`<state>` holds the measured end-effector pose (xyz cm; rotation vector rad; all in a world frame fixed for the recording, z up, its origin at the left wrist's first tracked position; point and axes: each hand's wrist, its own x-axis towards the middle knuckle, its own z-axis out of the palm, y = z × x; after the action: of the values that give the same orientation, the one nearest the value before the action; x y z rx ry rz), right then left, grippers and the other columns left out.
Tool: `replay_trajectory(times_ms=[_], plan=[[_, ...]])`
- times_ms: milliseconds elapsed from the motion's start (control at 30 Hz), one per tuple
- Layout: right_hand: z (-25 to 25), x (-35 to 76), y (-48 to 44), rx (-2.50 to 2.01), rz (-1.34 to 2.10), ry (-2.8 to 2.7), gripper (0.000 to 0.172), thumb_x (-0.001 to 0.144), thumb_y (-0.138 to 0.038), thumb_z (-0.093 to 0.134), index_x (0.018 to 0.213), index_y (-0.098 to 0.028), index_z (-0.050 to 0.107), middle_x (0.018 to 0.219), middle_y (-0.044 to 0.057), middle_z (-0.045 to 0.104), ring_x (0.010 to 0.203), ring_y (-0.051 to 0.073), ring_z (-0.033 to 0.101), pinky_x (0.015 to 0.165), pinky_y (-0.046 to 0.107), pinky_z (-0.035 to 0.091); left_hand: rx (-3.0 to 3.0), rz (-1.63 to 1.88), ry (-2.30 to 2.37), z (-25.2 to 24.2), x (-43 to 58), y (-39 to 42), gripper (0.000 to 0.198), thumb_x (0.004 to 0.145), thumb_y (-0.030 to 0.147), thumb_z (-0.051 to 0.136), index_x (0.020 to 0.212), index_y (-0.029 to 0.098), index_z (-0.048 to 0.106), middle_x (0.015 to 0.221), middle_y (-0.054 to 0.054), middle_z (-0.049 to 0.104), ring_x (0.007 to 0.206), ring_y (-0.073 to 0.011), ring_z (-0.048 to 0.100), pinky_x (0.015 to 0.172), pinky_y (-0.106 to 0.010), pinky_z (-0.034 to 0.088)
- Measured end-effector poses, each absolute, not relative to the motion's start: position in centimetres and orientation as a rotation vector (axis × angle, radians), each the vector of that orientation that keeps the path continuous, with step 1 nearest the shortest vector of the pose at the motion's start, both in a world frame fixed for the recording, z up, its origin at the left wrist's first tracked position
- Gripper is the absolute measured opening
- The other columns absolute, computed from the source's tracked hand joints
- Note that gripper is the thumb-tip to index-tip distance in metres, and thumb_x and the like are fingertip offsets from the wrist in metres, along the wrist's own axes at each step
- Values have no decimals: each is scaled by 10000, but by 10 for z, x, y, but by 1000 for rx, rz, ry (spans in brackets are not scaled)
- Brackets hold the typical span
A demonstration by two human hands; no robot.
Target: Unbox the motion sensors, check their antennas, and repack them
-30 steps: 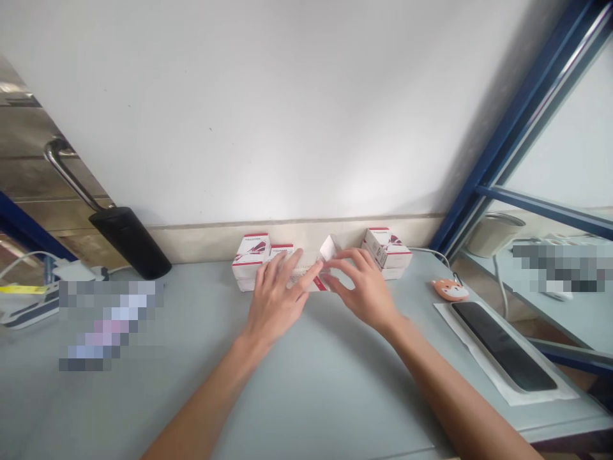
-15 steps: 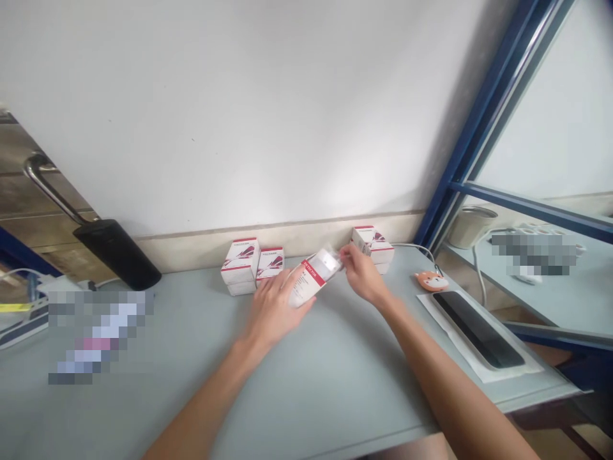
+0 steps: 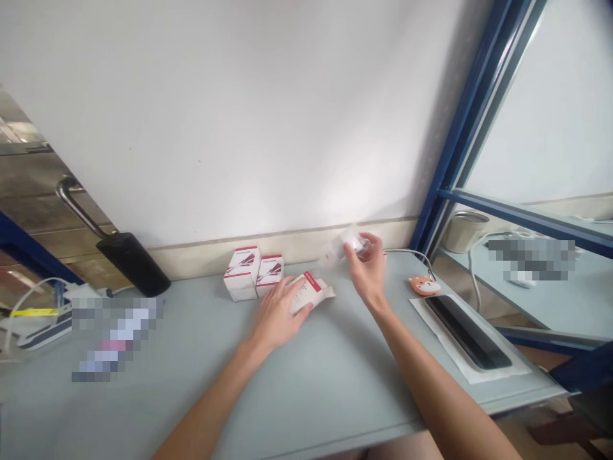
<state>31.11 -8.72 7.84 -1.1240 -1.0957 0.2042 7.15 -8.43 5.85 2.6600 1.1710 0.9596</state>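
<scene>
My left hand [image 3: 278,313] grips a white carton with a red band [image 3: 310,291], its end flap open, low over the grey table [image 3: 316,390]. My right hand [image 3: 366,271] is raised to the right of it, fingers pinched on a small item in a clear wrapper [image 3: 342,246] that sits just above the carton's open end. Two closed cartons of the same kind [image 3: 253,271] stand side by side against the wall, left of my hands. My right hand hides most of another stack of cartons behind it.
A black phone [image 3: 462,332] lies on a white sheet at the table's right edge, with a small orange animal-shaped object [image 3: 424,285] and a cable beside it. A black-ended metal handle [image 3: 122,255] leans at the left. Blue frame posts [image 3: 454,134] stand on the right.
My right hand has pulled the wrapped item out of the carton and lifted it up and right. My left hand has lowered the carton toward the table.
</scene>
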Motion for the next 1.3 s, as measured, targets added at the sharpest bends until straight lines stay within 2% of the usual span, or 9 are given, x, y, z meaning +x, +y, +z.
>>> replay_trajectory(times_ms=[133,300,433,567,667,767,1033,1167,1300], plan=[[90,316,-92,-1103,219,-789,559,932,-613,640,1313,-225,509,895,7,618,718,174,566,651,302,485,2607,932,1060,60,95,-68,318,927,332,718,1244,307,736,1263,-56,713,1126,-277,700,1027,-449,553],[97,308,-96,-1082,220,-731,504,932,-618,624,1232,-227,516,855,-15,577,683,157,519,642,293,454,2352,1114,1074,73,123,-64,468,971,417,694,1401,248,620,1436,-147,624,1414,-344,524,1207,-576,377],[96,293,-100,-1031,286,-813,444,885,-580,711,1124,-248,537,904,-8,605,675,143,516,639,292,464,2023,1050,988,78,118,-91,480,1096,528,418,1453,234,545,1249,-134,736,1115,-251,730,966,-412,574],[90,275,-106,-1015,432,-1051,360,858,-513,778,1005,-250,581,798,-26,597,659,147,520,624,294,464,1269,979,809,79,95,-103,445,973,581,669,1183,189,685,1166,-119,753,984,-248,748,917,-404,567],[85,270,-107,-1017,490,-1115,345,851,-485,803,980,-253,584,828,-21,630,689,147,536,638,289,461,1112,1062,868,72,75,-95,370,854,475,847,1008,168,709,945,-70,762,851,-207,729,898,-374,544],[81,272,-104,-1054,571,-958,386,859,-529,797,978,-262,546,795,-30,628,676,147,545,603,275,449,993,1125,903,63,60,-87,277,819,340,885,947,181,697,986,-57,768,919,-188,728,968,-348,527],[84,260,-120,-1136,512,-1127,357,887,-468,808,818,-231,550,893,11,671,808,167,626,704,288,518,521,819,526,62,67,-98,404,1011,458,646,1315,198,698,1470,-135,654,1289,-319,659,1102,-481,510],[101,254,-135,-1214,255,-1421,377,951,-379,750,691,-212,535,716,-18,605,666,126,552,649,262,468,609,705,357,52,69,-110,394,976,344,714,1346,213,682,1355,-129,713,1042,-261,749,943,-424,561],[138,251,-132,-1291,67,-1473,341,936,-388,769,701,-211,595,652,-31,600,589,108,533,577,249,439,612,573,223,53,67,-118,533,909,546,772,1303,196,696,1246,-133,722,956,-292,775,862,-406,564]])
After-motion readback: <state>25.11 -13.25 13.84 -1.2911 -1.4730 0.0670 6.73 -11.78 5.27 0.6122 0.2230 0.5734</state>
